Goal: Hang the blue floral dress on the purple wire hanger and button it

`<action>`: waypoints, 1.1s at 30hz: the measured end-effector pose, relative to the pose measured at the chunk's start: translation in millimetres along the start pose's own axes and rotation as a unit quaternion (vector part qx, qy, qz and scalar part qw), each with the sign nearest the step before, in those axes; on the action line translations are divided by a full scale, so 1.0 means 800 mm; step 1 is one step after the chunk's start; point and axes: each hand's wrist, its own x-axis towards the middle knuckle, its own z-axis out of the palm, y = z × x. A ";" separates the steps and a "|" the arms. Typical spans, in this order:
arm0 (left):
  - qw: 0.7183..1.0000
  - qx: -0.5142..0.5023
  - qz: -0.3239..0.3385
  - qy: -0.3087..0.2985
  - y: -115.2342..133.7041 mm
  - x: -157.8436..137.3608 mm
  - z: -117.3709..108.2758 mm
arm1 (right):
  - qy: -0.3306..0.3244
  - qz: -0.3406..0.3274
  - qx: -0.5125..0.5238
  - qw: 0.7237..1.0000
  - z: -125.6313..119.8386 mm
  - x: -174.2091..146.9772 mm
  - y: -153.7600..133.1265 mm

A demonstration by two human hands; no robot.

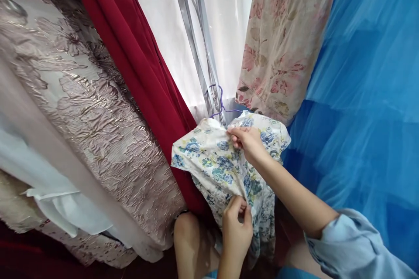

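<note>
A white short-sleeved floral garment [212, 157], printed with blue flowers and yellow-green leaves, hangs in front of me on a purple wire hanger [221, 100]. With thumb and fingers my right hand [247, 141] pinches its edge just below the neckline. Lower on the front opening, my left hand [237, 222] grips the fabric, fingers curled toward the thumb. A crease in the cloth runs between the two hands. Whether a button lies under either set of fingertips cannot be made out. The garment's lower end hangs into shadow between my knees.
A metal stand [193, 30] rises behind the hanger against white cloth. Dark red fabric [137, 61] and a pink textured floral garment [88, 96] hang at left. At right hang a beige floral cloth [281, 39] and blue tulle [366, 96]. My bent knee [186, 231] is below.
</note>
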 end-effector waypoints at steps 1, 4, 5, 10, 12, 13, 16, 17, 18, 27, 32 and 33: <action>1.000 -0.002 -0.003 -0.010 -0.005 -0.001 0.003 | 0.006 -0.011 0.006 1.000 0.003 0.009 -0.003; 1.000 -0.011 -0.017 -0.015 -0.025 -0.006 0.013 | 0.007 -0.029 0.000 1.000 0.002 0.020 -0.007; 1.000 -0.016 -0.022 -0.012 -0.032 -0.007 0.014 | 0.000 -0.027 -0.010 1.000 -0.001 0.018 -0.007; 0.999 -0.047 -0.008 0.011 -0.025 0.027 -0.020 | -0.038 -0.037 -0.047 0.997 -0.019 -0.003 -0.001; 0.997 -0.046 0.031 0.049 0.006 0.061 -0.051 | -0.045 -0.045 -0.065 0.996 -0.023 -0.012 -0.002; 0.995 -0.048 0.056 0.063 0.025 0.081 -0.067 | -0.047 -0.048 -0.075 0.995 -0.025 -0.016 -0.003; 0.989 -0.025 0.133 0.067 0.083 0.144 -0.109 | -0.053 -0.054 -0.090 0.993 -0.027 -0.024 -0.010; 0.988 -0.005 0.147 0.054 0.098 0.162 -0.118 | -0.056 -0.057 -0.090 0.993 -0.028 -0.025 -0.012; 0.986 0.023 0.163 0.038 0.109 0.178 -0.123 | -0.056 -0.059 -0.088 0.993 -0.029 -0.025 -0.013; 0.973 0.004 0.196 0.121 0.129 0.217 -0.120 | -0.059 -0.040 -0.075 0.995 -0.042 0.011 0.053; 0.954 -0.108 0.148 0.239 0.099 0.245 -0.193 | -0.053 -0.011 -0.125 0.991 -0.065 -0.010 0.098; 0.949 -0.136 0.126 0.254 0.084 0.252 -0.211 | -0.053 -0.005 -0.129 0.990 -0.071 -0.017 0.102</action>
